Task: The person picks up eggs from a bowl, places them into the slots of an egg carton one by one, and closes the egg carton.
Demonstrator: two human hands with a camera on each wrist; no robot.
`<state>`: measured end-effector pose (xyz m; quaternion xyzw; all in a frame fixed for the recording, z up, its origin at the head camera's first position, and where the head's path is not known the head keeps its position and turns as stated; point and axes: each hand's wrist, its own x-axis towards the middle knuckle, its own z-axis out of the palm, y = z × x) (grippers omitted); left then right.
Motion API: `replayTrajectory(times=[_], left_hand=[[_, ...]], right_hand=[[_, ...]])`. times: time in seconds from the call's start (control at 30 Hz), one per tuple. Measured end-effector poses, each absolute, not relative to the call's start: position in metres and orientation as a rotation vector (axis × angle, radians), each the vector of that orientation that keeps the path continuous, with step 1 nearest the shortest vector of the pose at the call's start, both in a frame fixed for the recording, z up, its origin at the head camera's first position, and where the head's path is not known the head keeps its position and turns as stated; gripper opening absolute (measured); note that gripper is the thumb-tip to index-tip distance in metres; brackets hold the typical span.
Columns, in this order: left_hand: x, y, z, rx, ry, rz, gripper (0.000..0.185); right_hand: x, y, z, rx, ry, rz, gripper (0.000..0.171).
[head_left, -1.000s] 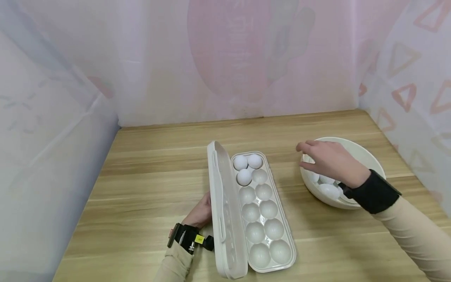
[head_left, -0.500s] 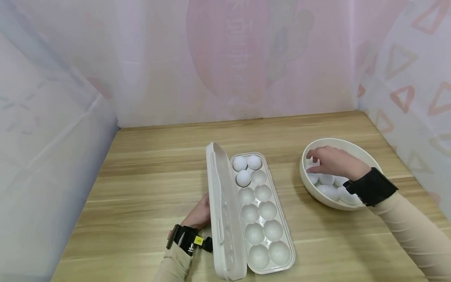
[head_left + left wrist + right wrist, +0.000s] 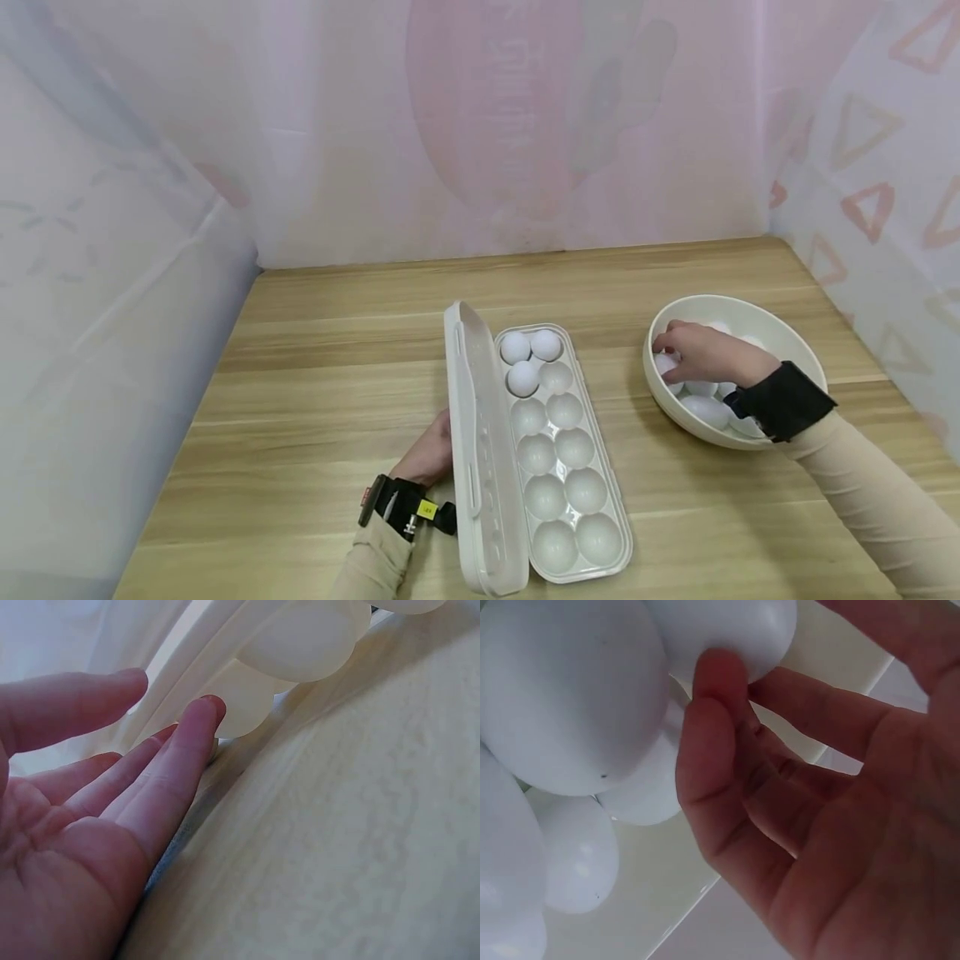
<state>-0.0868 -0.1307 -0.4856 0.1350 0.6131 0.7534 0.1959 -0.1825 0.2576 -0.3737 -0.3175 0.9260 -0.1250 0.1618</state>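
Note:
My right hand (image 3: 708,354) reaches into a cream bowl (image 3: 795,342), its fingers and thumb around a white egg (image 3: 739,626) by the left wall. Other white eggs (image 3: 570,690) lie close to the fingers. To the left stands an egg carton (image 3: 551,454) with its lid (image 3: 472,450) raised. Three eggs (image 3: 522,379) fill cups at its far end, while the remaining cups are empty. My left hand (image 3: 427,454) is behind the lid, partly hidden in the head view. In the left wrist view its fingers are extended along the carton's outside, with nothing gripped.
Everything sits on a wood-grain table (image 3: 337,367). Printed fabric walls (image 3: 480,125) enclose the back and both sides. The bowl stands near the right wall, with a strip of table between it and the carton.
My right hand has moved down from above the bowl's left rim into the bowl, and its fingers have closed around an egg. The left hand and carton stay put.

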Motion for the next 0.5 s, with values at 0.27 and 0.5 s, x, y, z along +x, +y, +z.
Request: replayTrajectory(times=[0.27, 0.5], left_hand=[[-0.0856, -0.1312, -0.4849, 0.393, 1.710, 2.136, 0.028], [-0.0864, -0.1321, -0.4890, 0.430, 1.643, 2.155, 0.024]], right_hand=[[-0.1763, 0.2609, -0.3771, -0.946, 2.690, -0.380, 0.033], [-0.1724, 0.2616, -0.3738, -0.902, 2.745, -0.333, 0.031]])
